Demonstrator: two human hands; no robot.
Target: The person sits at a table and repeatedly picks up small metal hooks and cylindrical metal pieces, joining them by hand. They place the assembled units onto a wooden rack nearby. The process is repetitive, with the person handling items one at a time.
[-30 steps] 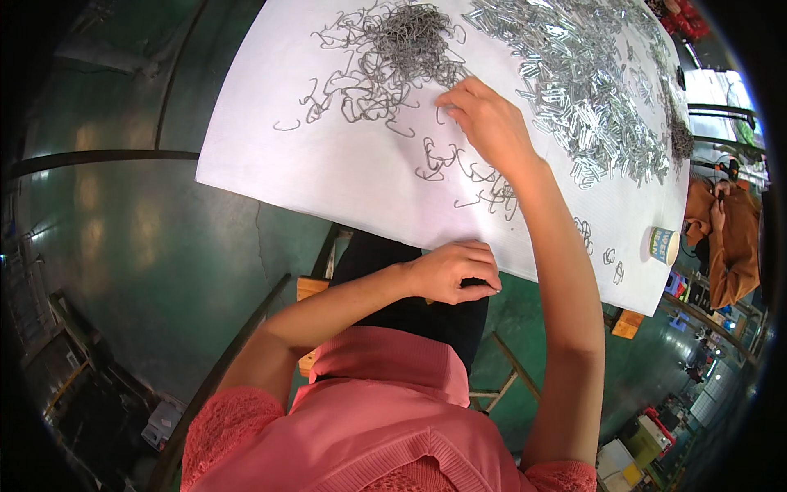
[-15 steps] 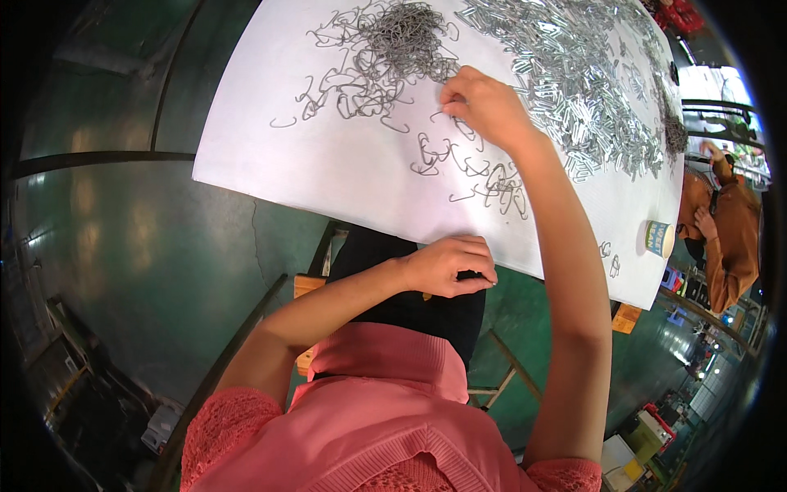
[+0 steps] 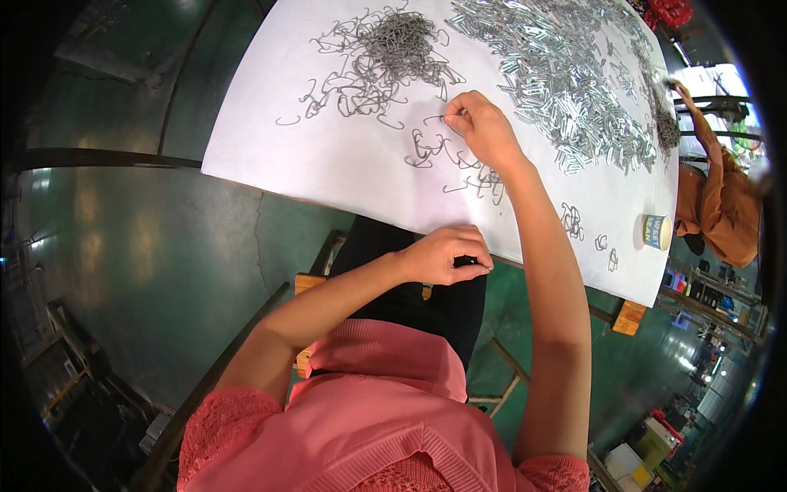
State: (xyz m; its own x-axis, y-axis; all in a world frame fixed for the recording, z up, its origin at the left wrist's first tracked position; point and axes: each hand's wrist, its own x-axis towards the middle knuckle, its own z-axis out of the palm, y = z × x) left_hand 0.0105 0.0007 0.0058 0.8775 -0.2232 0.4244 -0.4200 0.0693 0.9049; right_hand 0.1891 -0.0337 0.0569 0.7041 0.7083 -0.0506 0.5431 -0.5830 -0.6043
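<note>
My right hand (image 3: 485, 135) reaches over the white tabletop (image 3: 328, 172), its thumb and forefinger pinched on a thin bent wire hook (image 3: 433, 118). Just nearer me lies a loose scatter of similar wire hooks (image 3: 425, 150). Beyond it, farther left, is a dense tangled heap of hooks (image 3: 400, 47). A broad spread of small shiny metal clips (image 3: 566, 98) covers the table to the right of that hand. At the near table edge, above my lap, my left hand (image 3: 447, 256) is closed, thumb against fingertips. Something tiny may sit at those tips; I cannot make it out.
A paper cup (image 3: 656, 232) stands near the right table edge, with small groups of hooks (image 3: 572, 221) to its left. Across on the right, a person in a brown top (image 3: 721, 205) stretches an arm toward the table. A wooden stool (image 3: 630, 317) shows under the right corner.
My right hand has drawn slightly toward me, and a wire hook now shows in its pinch. My left hand stays nearly still. The other person's arm has extended forward.
</note>
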